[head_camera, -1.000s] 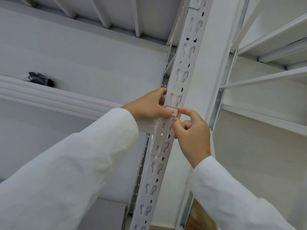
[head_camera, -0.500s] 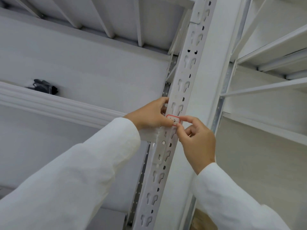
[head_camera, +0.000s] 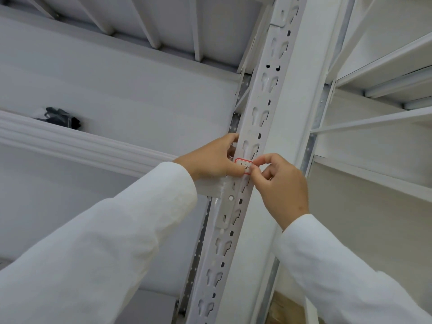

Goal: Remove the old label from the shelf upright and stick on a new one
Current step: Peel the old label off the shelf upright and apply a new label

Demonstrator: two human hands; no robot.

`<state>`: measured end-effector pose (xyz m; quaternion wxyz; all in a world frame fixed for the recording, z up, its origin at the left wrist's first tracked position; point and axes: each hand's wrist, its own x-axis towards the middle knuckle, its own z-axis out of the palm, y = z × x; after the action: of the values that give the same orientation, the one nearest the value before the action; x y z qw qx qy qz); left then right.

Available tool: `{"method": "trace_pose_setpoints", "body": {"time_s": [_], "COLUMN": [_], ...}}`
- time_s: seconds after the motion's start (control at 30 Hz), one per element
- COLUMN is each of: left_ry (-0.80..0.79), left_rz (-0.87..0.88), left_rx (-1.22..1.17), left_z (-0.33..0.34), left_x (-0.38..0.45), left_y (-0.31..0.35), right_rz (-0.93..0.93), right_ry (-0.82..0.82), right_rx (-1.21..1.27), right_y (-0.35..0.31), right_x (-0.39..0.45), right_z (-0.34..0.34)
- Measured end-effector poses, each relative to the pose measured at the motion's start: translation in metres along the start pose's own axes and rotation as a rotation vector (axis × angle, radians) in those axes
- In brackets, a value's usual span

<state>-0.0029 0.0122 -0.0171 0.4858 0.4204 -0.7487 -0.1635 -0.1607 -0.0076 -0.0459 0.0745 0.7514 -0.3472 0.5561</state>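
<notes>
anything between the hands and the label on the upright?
Nothing visible. The right hand pinches the right edge of the red-bordered label on the upright, and the left hand presses its left side. Both already touch it.

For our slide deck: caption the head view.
Both hands, left and right, pinch a red-bordered label on the white shelf upright.

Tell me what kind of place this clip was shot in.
Probably a storeroom or warehouse: a white slotted shelf upright bearing a red-bordered label, bare metal shelf decks overhead, and a dark bundle stowed on one shelf.
</notes>
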Motion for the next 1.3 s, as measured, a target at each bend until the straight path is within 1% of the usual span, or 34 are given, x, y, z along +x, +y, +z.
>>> {"method": "trace_pose_setpoints", "body": {"time_s": [0.2, 0.27, 0.33, 0.4, 0.47, 0.53, 0.7, 0.83, 1.0, 1.2, 1.3], "left_ry": [-0.036, -0.050, -0.067, -0.086, -0.113, -0.132, -0.110, -0.089, -0.086, -0.089, -0.090], "left_rz": [0.008, 0.006, 0.001, -0.007, -0.014, -0.018, -0.023, -0.009, -0.006, -0.012, -0.010], "left_rx": [0.031, 0.034, 0.038, 0.039, 0.033, 0.042, 0.049, 0.057, 0.073, 0.058, 0.052], "left_z": [-0.004, -0.004, -0.006, -0.009, -0.010, -0.010, -0.009, -0.008, -0.007, -0.006, -0.006], "left_x": [-0.001, -0.001, -0.001, 0.000, -0.001, -0.001, -0.003, -0.005, -0.007, -0.009, -0.007], "left_y": [0.000, 0.000, -0.002, -0.003, -0.002, -0.001, 0.000, 0.002, 0.004, 0.006, 0.004], "right_rz": [-0.058, -0.110, -0.219, -0.373, -0.520, -0.592, -0.632, -0.627, -0.604, -0.637, -0.621], "right_ry": [-0.056, -0.038, 0.042, 0.090, 0.086, 0.076, 0.093, 0.103, 0.060, -0.042, -0.049], "right_rx": [-0.116, -0.174, -0.202, -0.215, -0.275, -0.333, -0.368, -0.366, -0.363, -0.454, -0.404], "right_y": [-0.002, -0.002, -0.004, -0.008, -0.008, -0.006, -0.002, -0.005, -0.009, -0.012, -0.004], "right_x": [0.008, 0.009, 0.008, 0.009, 0.014, 0.019, 0.022, 0.024, 0.028, 0.034, 0.032], "right_z": [-0.007, -0.007, -0.007, -0.007, -0.004, -0.001, 0.001, 0.002, 0.002, -0.005, -0.010]}}
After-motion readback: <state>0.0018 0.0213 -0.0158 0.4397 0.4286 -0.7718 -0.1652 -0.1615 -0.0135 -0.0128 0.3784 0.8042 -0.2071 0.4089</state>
